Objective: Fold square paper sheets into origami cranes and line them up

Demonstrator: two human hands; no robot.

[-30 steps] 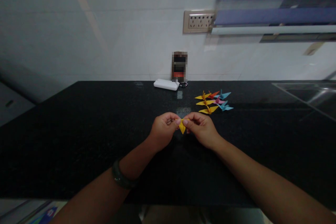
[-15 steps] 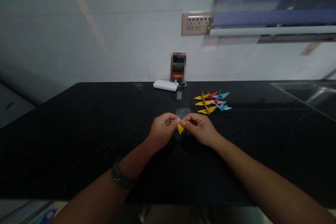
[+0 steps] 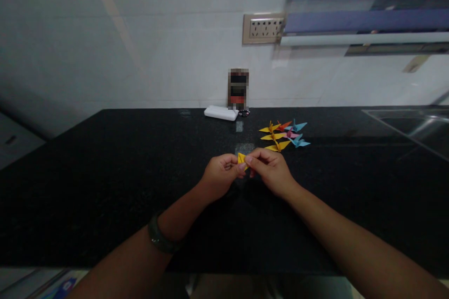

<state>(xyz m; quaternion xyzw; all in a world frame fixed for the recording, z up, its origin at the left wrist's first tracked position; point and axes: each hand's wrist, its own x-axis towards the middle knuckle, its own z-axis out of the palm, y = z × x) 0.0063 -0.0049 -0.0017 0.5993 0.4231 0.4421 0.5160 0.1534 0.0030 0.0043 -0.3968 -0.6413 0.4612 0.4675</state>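
Small yellow paper piece [image 3: 241, 158], flat-folded, creased, pointed corner showing; pinched by thumb and fingers of both left hand [image 3: 219, 176] and right hand [image 3: 275, 175], which hide much of it, over middle of glossy dark counter [image 3: 115, 173]; sharp-winged paper cranes [image 3: 279, 146], yellow, orange, pink, blue, clustered just beyond right hand; smooth white rounded block [image 3: 220, 113] at far side, near pale wall [image 3: 168, 60]; smooth dark bangle [image 3: 162, 237] around left wrist.

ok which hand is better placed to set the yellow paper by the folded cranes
Probably the right hand: it pinches the yellow paper and is nearer the folded cranes, which lie just beyond it. The left hand is at the paper too, but farther from them.
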